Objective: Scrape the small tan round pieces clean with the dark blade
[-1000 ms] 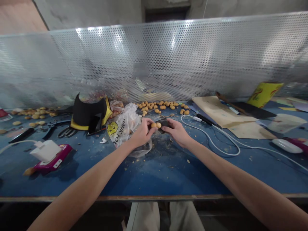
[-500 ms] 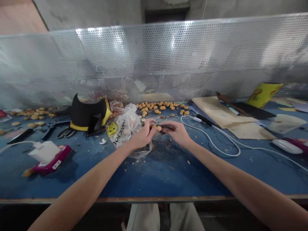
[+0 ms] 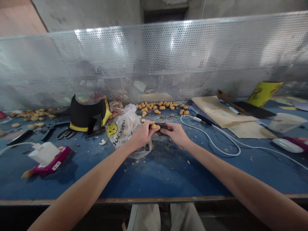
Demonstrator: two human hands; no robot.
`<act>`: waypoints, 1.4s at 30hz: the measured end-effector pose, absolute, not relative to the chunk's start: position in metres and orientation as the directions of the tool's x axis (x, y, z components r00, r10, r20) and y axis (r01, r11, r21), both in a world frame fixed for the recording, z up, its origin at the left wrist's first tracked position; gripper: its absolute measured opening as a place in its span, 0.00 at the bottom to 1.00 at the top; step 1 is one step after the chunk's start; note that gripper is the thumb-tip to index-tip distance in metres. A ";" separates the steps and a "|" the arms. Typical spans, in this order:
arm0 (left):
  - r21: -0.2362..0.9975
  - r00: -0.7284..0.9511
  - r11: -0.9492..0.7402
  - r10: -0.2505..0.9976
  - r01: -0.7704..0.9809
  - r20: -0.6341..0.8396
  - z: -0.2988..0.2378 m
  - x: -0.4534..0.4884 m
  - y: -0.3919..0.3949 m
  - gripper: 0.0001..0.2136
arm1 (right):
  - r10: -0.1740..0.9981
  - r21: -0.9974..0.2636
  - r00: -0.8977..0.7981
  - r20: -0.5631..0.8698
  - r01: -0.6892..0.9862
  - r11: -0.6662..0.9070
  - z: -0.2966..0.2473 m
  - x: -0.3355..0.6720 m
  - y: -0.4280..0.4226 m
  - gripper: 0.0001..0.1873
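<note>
My left hand (image 3: pixel 142 132) is closed on a small tan, peanut-shaped piece (image 3: pixel 154 126), pinched between thumb and fingers. Opposite it, my right hand (image 3: pixel 177 134) grips a dark, flat strip that looks like sandpaper (image 3: pixel 161 125), whose end lies against the tan piece. Both hands are held a little above the table. Under and beside my left forearm lies a crumpled clear plastic bag (image 3: pixel 126 123) with printed letters and a yellow figure. More tan peanut-shaped pieces (image 3: pixel 156 107) are spread along the back, beyond my hands.
A black-and-yellow bin (image 3: pixel 83 114) stands left, near pliers (image 3: pixel 51 131) and a magenta power strip (image 3: pixel 54 162) with a white charger. A white cable (image 3: pixel 207 131) loops right, beside brown paper (image 3: pixel 216 112) and a white cup (image 3: pixel 286 123). A perforated metal screen (image 3: pixel 154 64) edges the back.
The fingers of my right hand have shifted slightly, and more of the dark strip shows between my hands. The tan piece has moved slightly left and up in my left hand.
</note>
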State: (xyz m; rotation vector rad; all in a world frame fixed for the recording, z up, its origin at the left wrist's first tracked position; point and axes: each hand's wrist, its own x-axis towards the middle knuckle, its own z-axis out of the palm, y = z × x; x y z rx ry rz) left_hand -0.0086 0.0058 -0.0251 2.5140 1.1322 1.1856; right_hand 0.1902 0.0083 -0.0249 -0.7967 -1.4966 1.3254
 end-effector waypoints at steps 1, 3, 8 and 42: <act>0.372 0.411 -0.721 0.658 0.584 0.631 -0.025 -0.010 0.008 0.13 | 0.915 -0.979 -0.355 0.194 -0.135 0.156 -0.024 0.189 0.006 0.17; 0.284 0.450 -0.752 0.604 0.594 0.658 -0.024 -0.015 0.012 0.12 | 0.908 -0.983 -0.398 0.135 -0.172 0.070 -0.020 0.187 0.002 0.16; 0.089 0.643 -0.840 0.474 0.536 0.601 -0.018 -0.024 0.018 0.10 | 0.874 -0.967 -0.485 0.024 -0.233 -0.102 -0.014 0.192 0.004 0.10; 0.463 0.618 -0.704 0.703 0.538 0.351 -0.025 -0.026 0.019 0.16 | 0.633 -0.528 -0.613 0.473 0.377 0.761 -0.022 0.226 0.034 0.22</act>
